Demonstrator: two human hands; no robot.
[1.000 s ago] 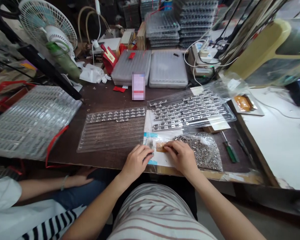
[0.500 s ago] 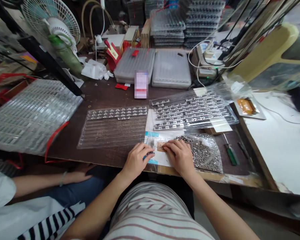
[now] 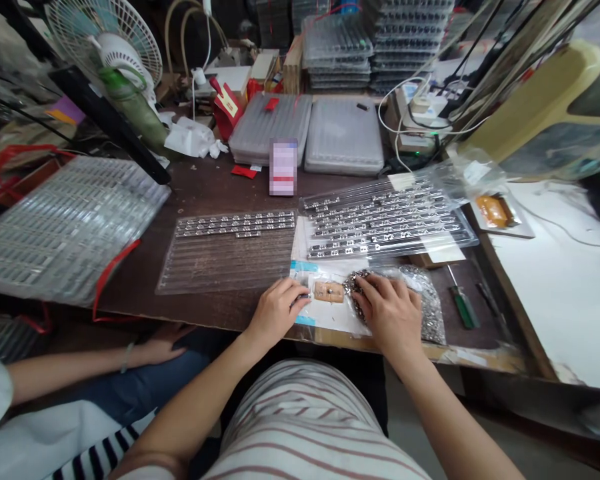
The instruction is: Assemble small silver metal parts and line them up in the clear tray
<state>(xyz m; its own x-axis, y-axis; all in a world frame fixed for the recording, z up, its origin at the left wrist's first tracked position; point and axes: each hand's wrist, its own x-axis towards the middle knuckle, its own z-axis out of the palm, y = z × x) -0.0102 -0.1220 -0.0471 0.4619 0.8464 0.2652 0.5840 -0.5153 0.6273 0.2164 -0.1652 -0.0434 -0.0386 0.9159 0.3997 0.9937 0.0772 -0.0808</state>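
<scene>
My left hand (image 3: 279, 312) rests at the edge of a white paper sheet (image 3: 325, 320), its fingertips pinched on a small dark metal piece. To its right lies a small tan pad (image 3: 329, 291) with a metal part on it, touching neither hand. My right hand (image 3: 390, 310) lies on a clear plastic bag of small silver metal parts (image 3: 430, 307), and its fingertips are hidden among a loose heap of these parts (image 3: 355, 293). Beyond the paper, a clear tray (image 3: 385, 223) holds rows of metal connectors.
A second clear tray (image 3: 227, 253) with connectors lies left on the dark workbench (image 3: 205, 190). A green-handled screwdriver (image 3: 464, 308) lies right. Stacked plastic trays stand behind. A co-worker's arm (image 3: 90, 360) lies at lower left.
My right hand has moved right, off the tan pad and onto the heap of metal parts. My left hand has barely moved. The whole view has shifted slightly.
</scene>
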